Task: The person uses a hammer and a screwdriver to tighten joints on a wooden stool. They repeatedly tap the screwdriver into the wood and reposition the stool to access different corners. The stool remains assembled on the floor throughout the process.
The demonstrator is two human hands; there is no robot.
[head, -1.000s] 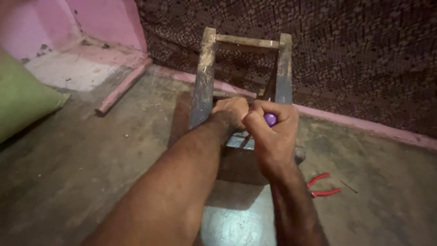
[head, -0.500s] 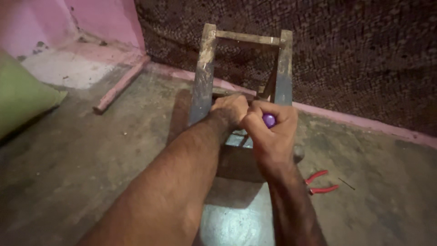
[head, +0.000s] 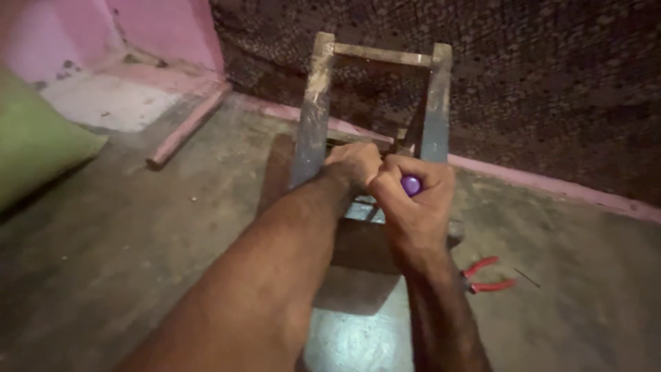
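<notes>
A worn grey wooden stool frame (head: 313,117) lies on its side on the concrete floor, its two legs and top rail pointing toward the dark wall. My right hand (head: 412,207) is closed around a tool with a purple handle (head: 411,185), only the handle's end showing. My left hand (head: 352,165) is clenched right beside it, pressed against the stool between the legs. What the left hand grips is hidden by its fingers.
Red-handled pliers (head: 485,275) lie on the floor just right of my right forearm, with a thin nail (head: 527,277) beyond them. A green cushion (head: 34,145) sits at the left. A pink wooden strip (head: 189,127) lies near the pink wall.
Both hands stay clamped at the same spot on the stool. The view has shifted only slightly.
</notes>
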